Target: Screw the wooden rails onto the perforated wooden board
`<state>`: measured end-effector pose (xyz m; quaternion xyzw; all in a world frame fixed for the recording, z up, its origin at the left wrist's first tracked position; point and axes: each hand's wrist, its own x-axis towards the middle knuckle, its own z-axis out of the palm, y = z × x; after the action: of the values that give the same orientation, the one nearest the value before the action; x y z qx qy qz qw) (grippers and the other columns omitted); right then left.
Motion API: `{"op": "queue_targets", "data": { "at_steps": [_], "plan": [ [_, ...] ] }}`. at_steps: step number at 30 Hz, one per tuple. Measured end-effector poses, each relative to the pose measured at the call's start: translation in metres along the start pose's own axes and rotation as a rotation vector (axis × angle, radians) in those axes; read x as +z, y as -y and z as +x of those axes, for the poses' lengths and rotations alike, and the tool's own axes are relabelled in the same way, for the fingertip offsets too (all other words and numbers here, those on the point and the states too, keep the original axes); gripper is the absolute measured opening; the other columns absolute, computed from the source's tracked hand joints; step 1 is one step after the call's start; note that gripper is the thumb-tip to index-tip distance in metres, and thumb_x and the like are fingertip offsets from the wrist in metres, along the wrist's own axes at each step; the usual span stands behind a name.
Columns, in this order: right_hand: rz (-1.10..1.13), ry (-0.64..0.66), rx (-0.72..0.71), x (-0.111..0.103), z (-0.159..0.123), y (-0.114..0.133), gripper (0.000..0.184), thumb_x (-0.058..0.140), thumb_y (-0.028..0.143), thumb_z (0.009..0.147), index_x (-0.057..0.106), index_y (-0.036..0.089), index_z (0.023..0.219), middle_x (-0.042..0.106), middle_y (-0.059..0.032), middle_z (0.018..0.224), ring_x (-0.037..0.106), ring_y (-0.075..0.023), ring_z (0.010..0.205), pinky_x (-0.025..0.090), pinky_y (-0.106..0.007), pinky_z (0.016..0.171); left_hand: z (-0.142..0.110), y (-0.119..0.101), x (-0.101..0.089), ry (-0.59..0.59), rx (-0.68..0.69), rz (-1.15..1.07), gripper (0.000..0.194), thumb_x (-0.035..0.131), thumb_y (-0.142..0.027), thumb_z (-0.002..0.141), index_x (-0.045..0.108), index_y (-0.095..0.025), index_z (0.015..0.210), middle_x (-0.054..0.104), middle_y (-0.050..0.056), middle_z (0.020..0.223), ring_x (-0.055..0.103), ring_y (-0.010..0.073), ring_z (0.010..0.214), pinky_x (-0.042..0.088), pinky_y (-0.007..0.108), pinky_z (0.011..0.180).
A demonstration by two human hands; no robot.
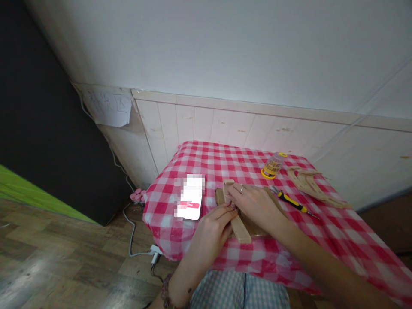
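Smartphone (190, 202), its screen blurred out, lies flat on the red-and-white gingham cloth (161, 214) covering the worktop, just left of the left hand (210, 235). That hand's grip is closed, its fingers (222, 218) curled against the left edge of a pale rectangular wooden strip (238, 227). The strip rests on a flat dark-brown wooden board (254, 229), its long axis running away from the person and leaning slightly left at the far end. The left hand lies nearer the strip's near half. The right hand (255, 206), wearing a ring, reaches in from the right with its forearm angled across the worktop and its fingertips on the strip's far half; whether that grip is closed on the strip cannot be told. Farther right lie a yellow-and-black screwdriver (291, 203), a clear plastic bit case with a yellow base (273, 165) and curled pale wood shavings (310, 184).
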<state>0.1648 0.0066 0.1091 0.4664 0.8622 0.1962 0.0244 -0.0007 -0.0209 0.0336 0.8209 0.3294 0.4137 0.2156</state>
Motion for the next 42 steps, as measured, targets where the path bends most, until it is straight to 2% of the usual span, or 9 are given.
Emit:
{"op": "queue_targets", "data": {
  "at_steps": [5,9,13,21,25,29,37,42],
  "plan": [
    [0.045,0.031,-0.111,-0.006,-0.002,-0.007,0.019,0.052,0.005,0.094,0.062,0.019,0.101,0.074,-0.0077,0.095,0.07,-0.0221,0.076,0.043,-0.031,0.056,0.0,-0.001,-0.001,0.007,-0.009,-0.004,0.042,0.056,0.004,0.088,0.067,-0.02,0.121,0.071,0.007,0.13,0.066,0.0229,0.124,0.056,0.044,0.106],
    [0.13,0.018,-0.134,-0.007,-0.001,-0.01,0.02,0.053,0.004,0.093,0.061,0.02,0.1,0.074,-0.0062,0.098,0.071,-0.0213,0.078,0.042,-0.03,0.056,0.001,-0.001,-0.001,0.015,-0.008,0.004,0.042,0.056,0.005,0.087,0.067,-0.019,0.12,0.071,0.008,0.128,0.068,0.0229,0.121,0.057,0.044,0.105],
    [0.222,0.045,-0.158,-0.003,0.005,-0.013,0.021,0.051,0.002,0.093,0.059,0.02,0.1,0.074,-0.0043,0.096,0.071,-0.0185,0.073,0.041,-0.029,0.054,0.001,0.0,-0.003,0.021,0.004,-0.006,0.043,0.057,0.007,0.085,0.067,-0.016,0.12,0.072,0.009,0.127,0.067,0.0231,0.122,0.057,0.042,0.105],
    [0.23,0.028,-0.243,0.001,0.011,-0.016,0.019,0.057,0.0,0.09,0.059,0.019,0.091,0.073,-0.0053,0.094,0.072,-0.0181,0.07,0.037,-0.028,0.05,0.002,0.001,-0.005,0.014,0.014,-0.008,0.043,0.059,0.008,0.083,0.068,-0.014,0.119,0.073,0.01,0.124,0.07,0.0234,0.117,0.059,0.041,0.102],
    [0.183,0.053,-0.244,0.001,0.012,-0.017,0.016,0.06,0.002,0.09,0.061,0.018,0.093,0.074,-0.0045,0.088,0.072,-0.0188,0.067,0.038,-0.028,0.05,0.002,0.0,-0.006,0.013,0.011,-0.006,0.042,0.06,0.007,0.084,0.069,-0.015,0.118,0.073,0.01,0.123,0.07,0.0234,0.117,0.059,0.041,0.102],
    [0.158,0.079,-0.253,0.003,0.015,-0.019,0.015,0.061,0.004,0.091,0.063,0.017,0.098,0.076,-0.0066,0.095,0.074,-0.0197,0.069,0.043,-0.029,0.052,0.002,0.001,-0.005,0.014,0.012,-0.001,0.043,0.059,0.008,0.083,0.069,-0.015,0.118,0.073,0.009,0.123,0.071,0.023,0.115,0.059,0.041,0.102],
    [0.16,0.124,-0.226,0.002,0.018,-0.016,0.013,0.06,0.005,0.092,0.065,0.016,0.098,0.077,-0.0069,0.092,0.073,-0.0182,0.066,0.042,-0.028,0.051,0.003,-0.003,-0.002,0.012,-0.02,0.051,0.046,0.061,0.01,0.08,0.07,-0.016,0.118,0.074,0.008,0.124,0.071,0.0236,0.115,0.06,0.039,0.101],
    [0.11,0.147,-0.194,-0.004,0.02,-0.011,0.017,0.057,0.005,0.094,0.065,0.013,0.106,0.077,-0.0078,0.085,0.073,-0.0197,0.064,0.038,-0.029,0.048,0.005,-0.003,-0.004,0.03,-0.002,0.07,0.048,0.06,0.011,0.08,0.07,-0.015,0.119,0.074,0.008,0.124,0.072,0.0234,0.114,0.06,0.038,0.1]
  ]
}}
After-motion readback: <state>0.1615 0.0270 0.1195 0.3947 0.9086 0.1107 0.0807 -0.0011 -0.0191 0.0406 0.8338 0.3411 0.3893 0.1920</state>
